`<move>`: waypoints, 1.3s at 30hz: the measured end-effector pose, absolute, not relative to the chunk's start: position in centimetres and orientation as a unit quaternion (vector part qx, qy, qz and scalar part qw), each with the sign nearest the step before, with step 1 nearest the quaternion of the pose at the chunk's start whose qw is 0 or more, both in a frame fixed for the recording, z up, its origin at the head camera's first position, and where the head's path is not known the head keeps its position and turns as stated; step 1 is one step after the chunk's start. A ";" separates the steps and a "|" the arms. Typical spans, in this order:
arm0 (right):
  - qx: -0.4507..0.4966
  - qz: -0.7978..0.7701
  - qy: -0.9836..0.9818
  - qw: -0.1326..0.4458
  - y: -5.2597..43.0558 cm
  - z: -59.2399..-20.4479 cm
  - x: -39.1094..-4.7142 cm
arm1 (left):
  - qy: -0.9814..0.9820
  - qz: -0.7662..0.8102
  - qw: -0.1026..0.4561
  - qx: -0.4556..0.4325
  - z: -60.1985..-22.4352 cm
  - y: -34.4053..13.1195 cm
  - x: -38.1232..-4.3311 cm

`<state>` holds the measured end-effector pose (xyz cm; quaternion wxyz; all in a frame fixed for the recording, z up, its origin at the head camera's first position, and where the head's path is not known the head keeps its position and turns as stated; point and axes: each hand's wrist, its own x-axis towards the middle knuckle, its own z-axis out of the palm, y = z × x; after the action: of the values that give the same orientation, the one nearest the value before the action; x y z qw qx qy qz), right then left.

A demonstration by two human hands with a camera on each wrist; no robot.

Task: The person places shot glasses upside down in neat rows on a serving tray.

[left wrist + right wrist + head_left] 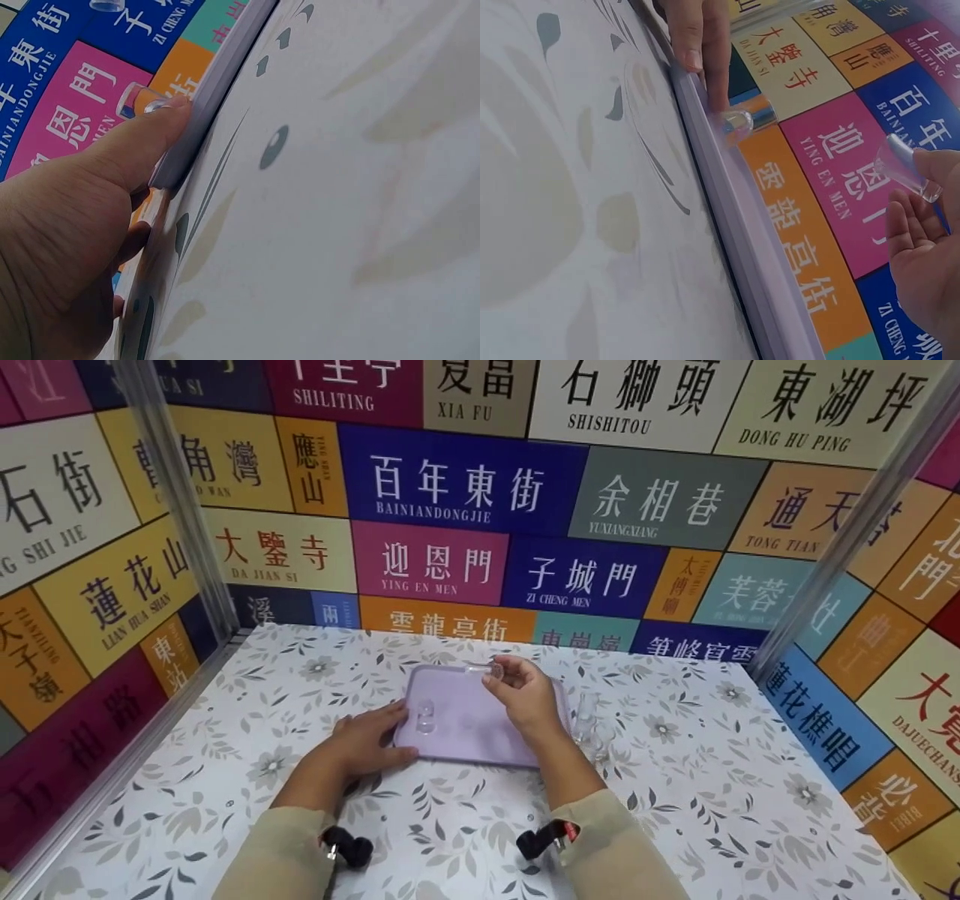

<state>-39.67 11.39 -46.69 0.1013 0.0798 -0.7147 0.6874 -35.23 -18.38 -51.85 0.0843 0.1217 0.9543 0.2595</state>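
A lilac rectangular tray (465, 735) lies on the table. At its near left corner my left hand (366, 741) holds the edge, thumb at the front and fingers along the left side. In the left wrist view the thumb (146, 139) overlaps the tray's rim (217, 90). Over the tray's far side my right hand (529, 697) pinches a small clear glass (478, 668), tilted sideways; the right wrist view shows this glass (907, 169) between thumb and fingers. Another clear small glass (425, 717) stands on the left part of the tray, near the left fingers.
Several clear glasses (596, 731) stand close together just right of the tray, partly behind the right forearm. A floral cloth (465, 825) covers the table. Panels with printed place names (461, 480) rise behind and at both sides, with clear upright posts (817, 525) at the corners.
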 end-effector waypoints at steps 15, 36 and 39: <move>0.075 0.702 -0.701 0.098 8.7 -47.2 -40.0 | 0.949 0.282 0.089 0.110 -51.9 -17.7 -35.3; 0.124 0.578 -0.807 0.003 7.8 -50.7 -39.8 | 0.952 0.273 0.090 0.104 -51.8 -18.1 -35.1; 0.127 0.564 -0.816 -0.005 7.7 -50.8 -39.7 | 0.952 0.273 0.092 0.102 -51.8 -18.2 -35.2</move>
<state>-39.74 7.66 -50.78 -0.0046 0.1274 -0.8159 0.5639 -35.16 -18.15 -51.79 0.0917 0.1017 0.9522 0.2731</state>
